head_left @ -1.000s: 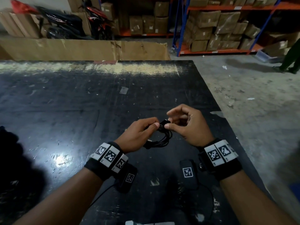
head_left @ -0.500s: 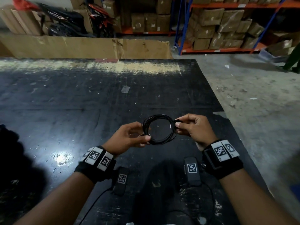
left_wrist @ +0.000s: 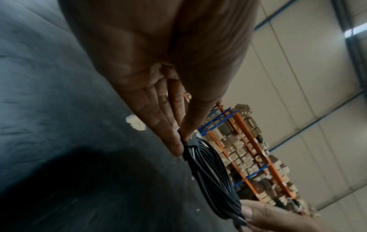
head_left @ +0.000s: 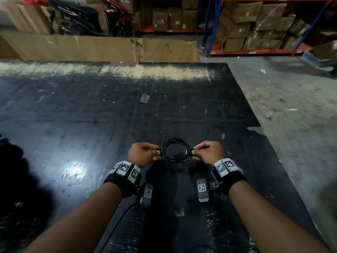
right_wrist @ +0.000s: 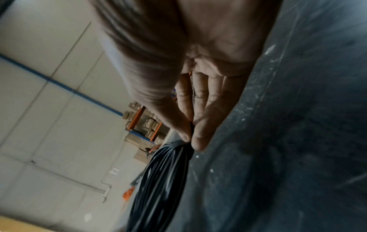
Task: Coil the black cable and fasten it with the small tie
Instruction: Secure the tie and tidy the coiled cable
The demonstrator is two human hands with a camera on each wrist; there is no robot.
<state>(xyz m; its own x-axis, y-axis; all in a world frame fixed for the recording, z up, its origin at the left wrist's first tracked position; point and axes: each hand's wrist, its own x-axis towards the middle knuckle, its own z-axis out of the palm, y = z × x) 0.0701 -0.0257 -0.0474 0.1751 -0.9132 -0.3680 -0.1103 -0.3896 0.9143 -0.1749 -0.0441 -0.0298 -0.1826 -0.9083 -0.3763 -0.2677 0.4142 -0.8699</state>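
The black cable [head_left: 175,143] is wound into a round coil of several loops and hangs just above the black table [head_left: 91,110]. My left hand [head_left: 145,153] pinches the coil's left side, where a small tie [left_wrist: 191,142] wraps the loops in the left wrist view. My right hand [head_left: 206,152] pinches the opposite side between thumb and fingers. The coil [left_wrist: 210,177] runs from my left fingertips to the right hand's fingers in the left wrist view. In the right wrist view the coil [right_wrist: 158,185] drops away from my pinching fingertips.
The table's right edge [head_left: 273,152] borders a bare concrete floor. A flattened cardboard sheet [head_left: 102,48] stands behind the table. Shelving with cardboard boxes [head_left: 255,26] and parked motorbikes [head_left: 76,17] fill the background. A scrap of tape [head_left: 144,98] lies mid-table.
The bunched cable has been spread into an open round coil. Both hands moved apart to its opposite sides and now hold it flatter and lower over the table.
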